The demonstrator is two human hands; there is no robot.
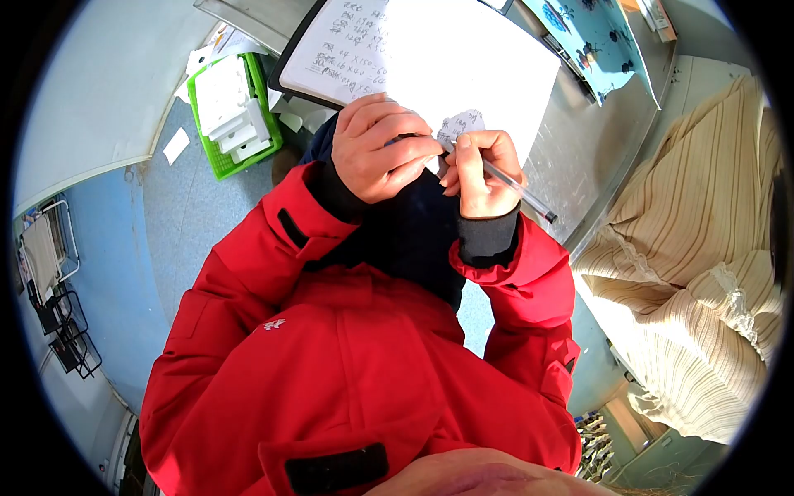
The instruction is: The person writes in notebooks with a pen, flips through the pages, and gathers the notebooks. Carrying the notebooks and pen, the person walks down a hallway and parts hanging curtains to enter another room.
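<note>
A notebook [347, 51] with handwritten lines lies open at the top of the head view, its right page glaring white in strong light. My right hand [488, 175] pinches a clear pen [521, 193] with a dark end, and the pen slants across that hand. Near its tip, handwriting shows in a small shaded patch of the page. My left hand [385, 147] is at the notebook's lower edge, its fingers curled and close together, fingertips close to my right hand. What lies under the left fingers is hidden.
A green basket [222, 171] with white boxes stands on the floor at the left. Right of the notebook are a metal tabletop [571, 157] and a blue patterned sheet [608, 50]. Striped cream cloth [686, 248] hangs at the right. A black wire rack [70, 331] is far left.
</note>
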